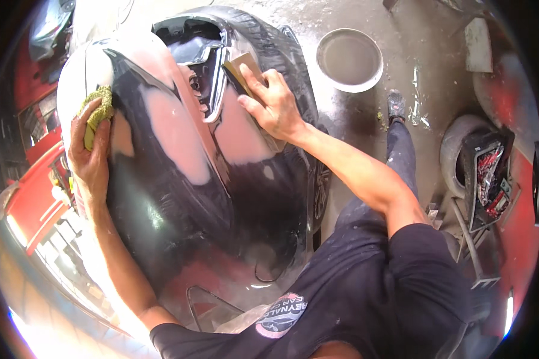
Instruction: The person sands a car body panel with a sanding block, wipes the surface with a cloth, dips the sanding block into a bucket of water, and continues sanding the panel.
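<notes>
A black car body panel (161,221), wet and shiny, curves below me with pink filler patches (170,134) on it. My left hand (90,149) is closed round a yellow-green cloth or sponge (103,102), pressed against the panel's left side. Under my right hand (273,105) lies a long brown sanding block (245,61) with a dark edge. My right fingers and thumb grip it against the pink patch (239,134) beside the lamp opening (203,90). My right hand hides much of the block's middle.
A round basin (353,89) of murky grey water stands on the wet floor to the right. My shoe (396,103) is near it. Farther right are a tyre (452,152) and a black container-like part (482,194) with red pieces. Red car parts (39,194) stand left.
</notes>
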A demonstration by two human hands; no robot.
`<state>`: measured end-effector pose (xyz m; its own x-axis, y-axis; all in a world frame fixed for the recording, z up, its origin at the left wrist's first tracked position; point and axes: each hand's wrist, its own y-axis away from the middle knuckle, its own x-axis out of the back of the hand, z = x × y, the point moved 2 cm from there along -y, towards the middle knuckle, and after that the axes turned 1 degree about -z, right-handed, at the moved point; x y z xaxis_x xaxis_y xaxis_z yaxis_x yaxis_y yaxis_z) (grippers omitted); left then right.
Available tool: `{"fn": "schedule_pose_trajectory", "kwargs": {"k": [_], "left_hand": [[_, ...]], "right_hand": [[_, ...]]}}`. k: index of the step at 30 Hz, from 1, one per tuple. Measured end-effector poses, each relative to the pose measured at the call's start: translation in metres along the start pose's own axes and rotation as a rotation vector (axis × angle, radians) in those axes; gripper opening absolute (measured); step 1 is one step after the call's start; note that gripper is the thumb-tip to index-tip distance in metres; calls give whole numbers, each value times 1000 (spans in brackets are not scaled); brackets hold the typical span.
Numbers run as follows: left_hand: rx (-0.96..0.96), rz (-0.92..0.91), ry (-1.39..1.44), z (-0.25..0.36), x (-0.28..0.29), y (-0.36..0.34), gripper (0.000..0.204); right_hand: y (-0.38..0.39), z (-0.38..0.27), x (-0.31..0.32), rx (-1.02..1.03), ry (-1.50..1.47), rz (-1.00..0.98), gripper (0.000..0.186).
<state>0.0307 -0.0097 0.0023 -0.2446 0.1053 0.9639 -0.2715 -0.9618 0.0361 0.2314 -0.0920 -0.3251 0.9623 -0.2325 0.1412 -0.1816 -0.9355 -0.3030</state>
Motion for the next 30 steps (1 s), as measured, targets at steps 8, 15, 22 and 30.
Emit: {"fn": "schedule_pose_trajectory", "kwargs": {"k": [8,15,22,30], "left_hand": [[6,-10,39,-1,-13,-5,33],[19,-15,24,6,-8,-4,32],[-2,-22,-31,-3,-3,-2,35],[57,2,9,3,-6,1,33]], "right_hand": [[-69,63,-16,45,196,-57,60],[-96,45,-5,-151,25,-25,58],[-32,6,4,9,1,-23,62],[-51,23,-15,-127,15,-43,61]]}}
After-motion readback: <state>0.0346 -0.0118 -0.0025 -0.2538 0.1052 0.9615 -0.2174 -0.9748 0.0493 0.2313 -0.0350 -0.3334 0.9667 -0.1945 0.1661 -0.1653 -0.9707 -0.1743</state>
